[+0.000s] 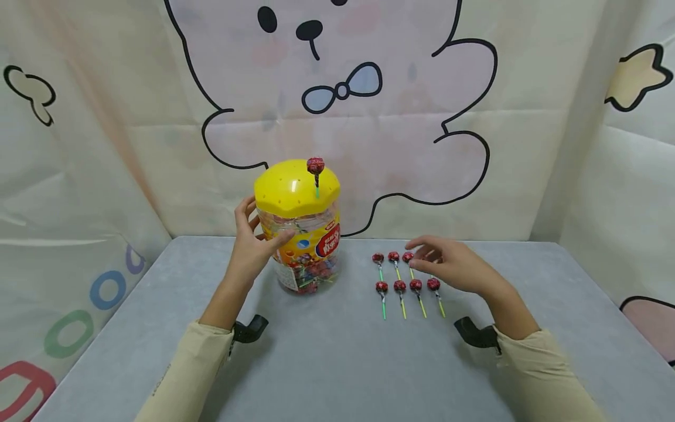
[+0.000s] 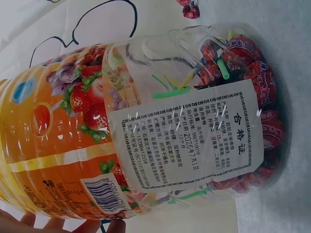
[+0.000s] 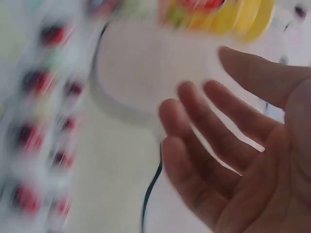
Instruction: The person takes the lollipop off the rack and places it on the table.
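Observation:
A clear plastic jar (image 1: 308, 246) with a yellow lid (image 1: 285, 187) and an orange fruit label stands left of centre, lollipops visible inside. My left hand (image 1: 255, 246) grips it from the left, thumb across the front, fingers around the far side. From the lid, one red-wrapped lollipop (image 1: 316, 166) sticks up, its green stick pointing down. To the right, my right hand (image 1: 448, 264) hovers over the back row of lollipops (image 1: 393, 258), fingers loosely bent and nothing held. It hides part of that row. In the right wrist view its fingers (image 3: 204, 111) are spread apart.
A front row of red lollipops (image 1: 399, 287) with green and yellow sticks lies on the grey tabletop (image 1: 337, 363). Behind the table hangs a cartoon-printed curtain (image 1: 369, 146). Each wrist carries a black camera mount, such as the right mount (image 1: 476, 333).

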`<state>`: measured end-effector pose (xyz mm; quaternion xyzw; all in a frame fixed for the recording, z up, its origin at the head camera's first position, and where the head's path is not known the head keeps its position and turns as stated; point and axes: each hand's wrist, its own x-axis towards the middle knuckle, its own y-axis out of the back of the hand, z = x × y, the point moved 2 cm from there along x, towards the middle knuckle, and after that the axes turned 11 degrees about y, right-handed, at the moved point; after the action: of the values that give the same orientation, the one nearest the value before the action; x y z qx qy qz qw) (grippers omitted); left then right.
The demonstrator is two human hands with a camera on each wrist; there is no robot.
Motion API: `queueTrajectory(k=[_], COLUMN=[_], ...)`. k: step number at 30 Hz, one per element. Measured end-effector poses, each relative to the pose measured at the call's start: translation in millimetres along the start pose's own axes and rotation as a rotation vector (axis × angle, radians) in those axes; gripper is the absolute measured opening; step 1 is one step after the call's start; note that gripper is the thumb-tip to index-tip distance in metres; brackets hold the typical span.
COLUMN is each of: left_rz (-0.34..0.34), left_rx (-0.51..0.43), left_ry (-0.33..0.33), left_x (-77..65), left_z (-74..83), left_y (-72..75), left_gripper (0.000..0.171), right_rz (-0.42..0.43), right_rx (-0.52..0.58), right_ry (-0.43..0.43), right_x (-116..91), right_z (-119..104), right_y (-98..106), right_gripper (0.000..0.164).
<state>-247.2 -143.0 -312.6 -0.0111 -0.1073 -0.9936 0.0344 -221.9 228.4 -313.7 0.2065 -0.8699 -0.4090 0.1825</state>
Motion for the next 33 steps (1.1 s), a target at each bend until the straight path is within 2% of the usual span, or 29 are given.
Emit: queueTrajectory(k=[5,10,15,21,27,33], left_rz=[-0.026,-0.052,-0.066,-0.048,-0.005,0.075], left_rx=[-0.055,-0.082,-0.074,-0.091,-0.129,-0.135], left_ry=[-0.028,-0.046,-0.039,-0.03,-0.031,-0.02], left_x=[4.5,7.1,6.7,6.3,3.6,-4.1], left_z=[-2.8,-4.3,-6.5,-5.8,-2.4,1.2], left_y=[0.6,0.5,0.2,0.7,-3.9,-10.8], left_gripper=[0.09,0.091,0.09,0.089,0.089,0.091], right_rz=[0.059,0.106,0.133,0.155,0.155,0.167], right_rx=[0.191,0.354,0.45,0.473,0.477,0.495], right_ry=[0.12,0.137,0.149,0.159,0.176,0.202], right_x=[38.2,64.4,73.1,74.8,75.9,82.1], right_z=[-51.1,-79.3,-84.1,-85.1,-83.2,-78.7], right_y=[-18.6,-45.1,-63.6,-68.0,-67.8,-71.1], right_gripper=[0.052,0.067,0.074,0.071,0.073,0.076])
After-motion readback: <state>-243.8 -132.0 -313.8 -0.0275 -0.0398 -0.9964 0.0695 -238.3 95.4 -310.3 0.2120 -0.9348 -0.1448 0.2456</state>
